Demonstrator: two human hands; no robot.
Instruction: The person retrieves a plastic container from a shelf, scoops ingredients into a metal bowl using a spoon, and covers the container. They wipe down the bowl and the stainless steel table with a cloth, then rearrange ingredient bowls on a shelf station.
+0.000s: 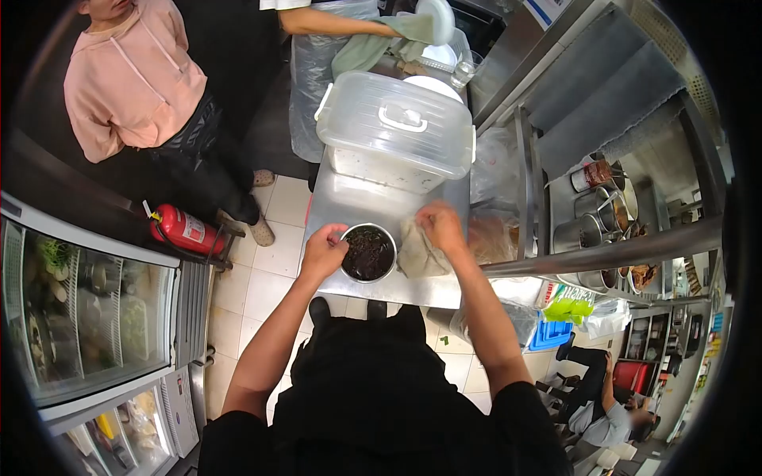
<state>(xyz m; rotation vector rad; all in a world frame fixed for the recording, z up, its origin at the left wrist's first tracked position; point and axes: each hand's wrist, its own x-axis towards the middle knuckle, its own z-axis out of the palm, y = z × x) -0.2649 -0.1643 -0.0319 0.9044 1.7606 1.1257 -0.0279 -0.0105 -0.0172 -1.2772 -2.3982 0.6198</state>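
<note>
A round metal bowl [368, 254] with dark, wet-looking leafy contents stands near the front edge of the steel table. My left hand [324, 251] is closed at its left rim, the fingers curled against the metal. To the right of the bowl lies a crumpled beige cloth [421, 252]. My right hand [441, 227] is over the cloth's upper right part, fingers bent and pinching it; they are slightly blurred. Behind the bowl sits a clear plastic storage box [389, 163] with its lid on and a white handle on top.
The steel table [341, 208] bears all this. Across it, a co-worker's hand [386, 30] holds a green cloth [361, 52] by a white plate [435, 20]. A person in a pink hoodie [131, 79] stands left. A shelf rail [603, 250] runs at right; a fire extinguisher [187, 230] stands left.
</note>
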